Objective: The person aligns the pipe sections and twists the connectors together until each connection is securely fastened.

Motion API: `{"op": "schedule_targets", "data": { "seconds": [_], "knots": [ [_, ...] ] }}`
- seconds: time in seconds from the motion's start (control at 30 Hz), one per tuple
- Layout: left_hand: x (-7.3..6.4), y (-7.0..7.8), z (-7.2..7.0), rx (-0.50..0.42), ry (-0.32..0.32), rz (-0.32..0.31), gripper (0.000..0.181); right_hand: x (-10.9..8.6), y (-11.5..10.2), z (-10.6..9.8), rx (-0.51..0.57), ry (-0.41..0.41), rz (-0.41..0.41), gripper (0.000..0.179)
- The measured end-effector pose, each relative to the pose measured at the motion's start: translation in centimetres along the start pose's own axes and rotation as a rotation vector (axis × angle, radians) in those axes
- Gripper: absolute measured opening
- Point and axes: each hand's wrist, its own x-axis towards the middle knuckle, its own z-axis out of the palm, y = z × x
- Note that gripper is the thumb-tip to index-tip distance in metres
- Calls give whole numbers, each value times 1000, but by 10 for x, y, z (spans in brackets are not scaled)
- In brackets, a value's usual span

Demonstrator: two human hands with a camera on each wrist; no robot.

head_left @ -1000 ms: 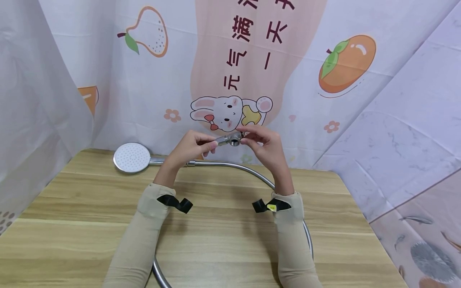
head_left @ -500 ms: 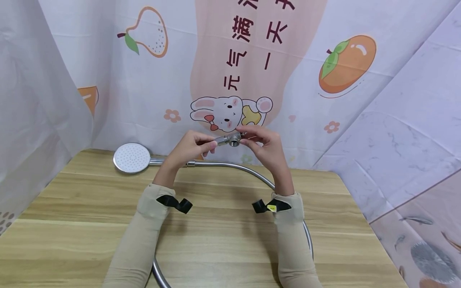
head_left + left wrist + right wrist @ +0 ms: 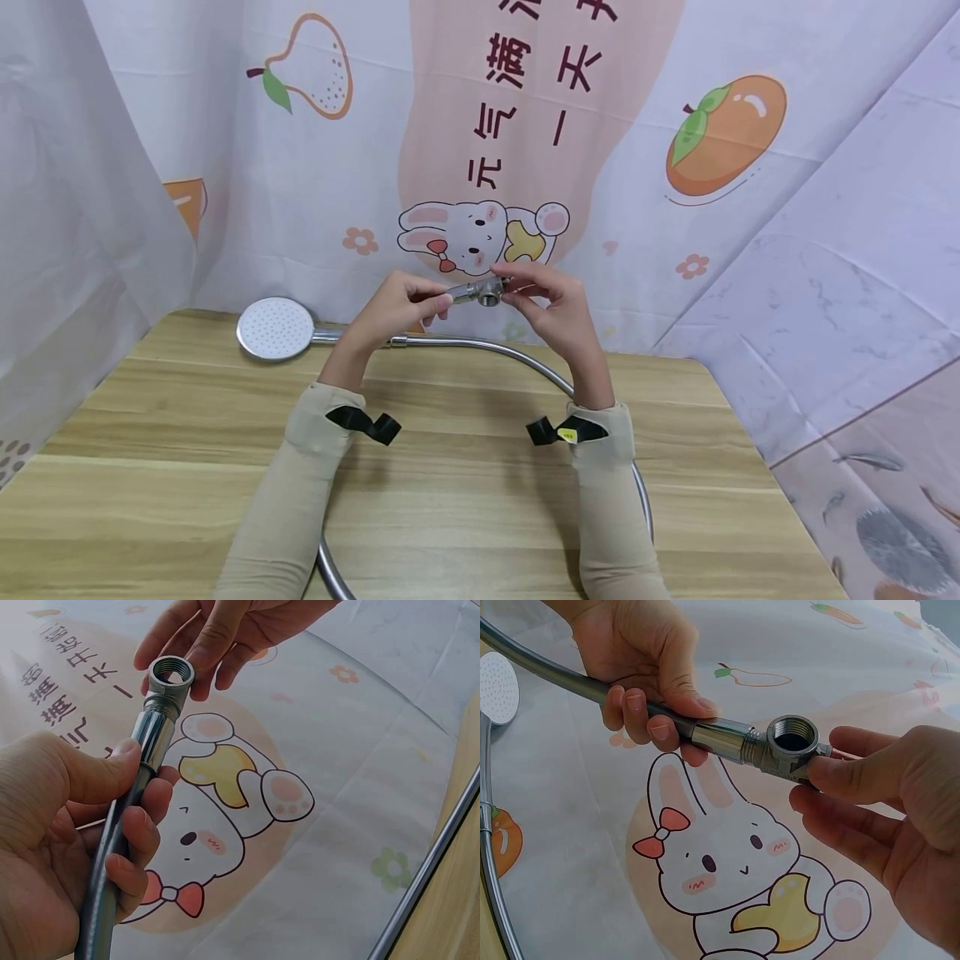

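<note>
A person holds a small metal joint [image 3: 786, 763] up in front of a white cloth [image 3: 637, 217], over by the far edge of the wooden table [image 3: 450, 517]. The left hand [image 3: 393, 306] is curled round the hose [image 3: 555, 673], with its thumb pressed by the shiny hose end [image 3: 721, 739]. The right hand [image 3: 553, 302] pinches the other end of the joint with its thumb and fingers. The joint sits right at the hose end, and some screw lines show where they meet. Its round hole faces up, with more screw lines inside.

The far edge of the table runs along the cloth. The shower head [image 3: 275, 330] lies close to the back left corner, and part of the hose lies near that far edge, then bends round past the right arm. There is a wide gap between the two arms, with wood showing through it. Both side edges of the table are well apart from the hands. How near the joint is to the cloth is hard to tell.

There are two hands, one joint and one shower head. There are two tan sleeves [image 3: 285, 500], each with one black strap [image 3: 363, 423], and one yellow tag [image 3: 567, 435] on the right strap. One rabbit [image 3: 483, 237] is printed on the cloth.
</note>
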Motion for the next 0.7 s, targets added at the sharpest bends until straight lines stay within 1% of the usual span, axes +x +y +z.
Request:
{"op": "schedule_targets", "data": {
  "seconds": [0.2, 0.5, 0.7],
  "knots": [
    [0, 0, 1, 3, 0, 0, 18, 0, 0, 1, -5, 22, 5, 31],
    [2, -1, 1, 13, 1, -11, 18, -1, 2, 1, 29, 39, 14, 28],
    [1, 0, 1, 10, 3, -15, 18, -1, 2, 1, 4, 51, 30, 27]
  ]
}}
